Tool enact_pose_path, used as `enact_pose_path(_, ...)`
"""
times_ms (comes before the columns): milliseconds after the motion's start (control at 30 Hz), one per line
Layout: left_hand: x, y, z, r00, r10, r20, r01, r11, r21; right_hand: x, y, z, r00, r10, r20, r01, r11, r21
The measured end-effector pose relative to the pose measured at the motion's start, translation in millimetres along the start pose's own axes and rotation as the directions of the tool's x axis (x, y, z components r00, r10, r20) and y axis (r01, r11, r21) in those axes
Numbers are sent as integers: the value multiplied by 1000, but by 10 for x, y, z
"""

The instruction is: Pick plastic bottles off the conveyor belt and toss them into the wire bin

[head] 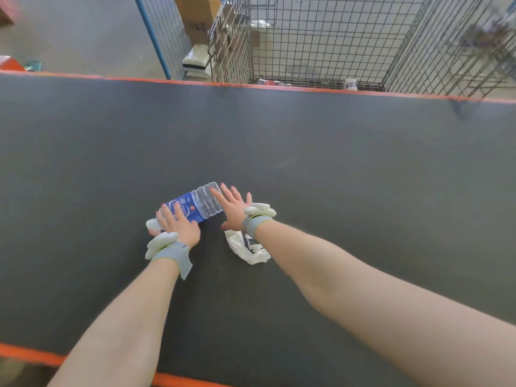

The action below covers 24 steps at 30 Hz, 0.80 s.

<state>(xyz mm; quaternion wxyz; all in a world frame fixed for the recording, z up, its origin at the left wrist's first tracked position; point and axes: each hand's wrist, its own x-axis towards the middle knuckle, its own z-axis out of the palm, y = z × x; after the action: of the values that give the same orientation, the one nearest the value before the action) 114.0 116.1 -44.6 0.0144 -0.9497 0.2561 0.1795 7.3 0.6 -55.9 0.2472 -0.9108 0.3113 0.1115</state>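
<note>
A person's two hands reach for a plastic bottle [201, 205] lying on its side on a dark conveyor belt [335, 163], nearer its orange near edge than its far one. The left hand [178, 226] lies across the blue-labelled end, while the straight fingers of the right hand [233, 209] touch the clear ribbed end. A crumpled white scrap [248, 251] lies under the right wrist. Grey wristbands [170, 254] circle both wrists. A wire bin [321, 37] stands beyond the belt's far edge.
</note>
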Motion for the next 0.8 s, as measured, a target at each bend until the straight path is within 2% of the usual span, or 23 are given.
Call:
enact_pose_path(167, 171, 186, -12, 994, 104, 25, -101, 990, -100, 199, 270, 20, 997, 65, -39, -66, 997, -33)
enact_pose_path(300, 288, 498, -16, 986, 166, -6, -165, 974, -154, 246, 621, -172, 987, 129, -93, -144, 974, -177)
enact_pose_path(367, 429, 789, -60, 978, 204, -41, -208, 962, -179, 353, 830, -356, 946, 280, -165, -294, 954, -62)
enact_pose_path(467, 598, 1158, -159, 969, 233, -84, -246, 946, -210, 545, 1124, -636, 853, 499, -156, -480, 866, 140)
enact_pose_path(567, 891, 1615, -263, 957, 258, -132, -283, 929, -237, 915, 1472, -1179, 775, 604, -186, -571, 795, 202)
enact_pose_path(667, 1127, 1929, -392, 948, 282, -145, -310, 921, -235, 1257, 1707, -2002, 668, 688, -282, -619, 725, 302)
enact_pose_path(700, 1213, 2036, -407, 946, 283, -160, -314, 922, -227, 1417, 1782, -2325, 652, 690, -314, -617, 723, 310)
enact_pose_path(800, 1365, 2266, -430, 942, 293, -165, -325, 919, -224, 1805, 1927, -3058, 672, 650, -356, -607, 758, 239)
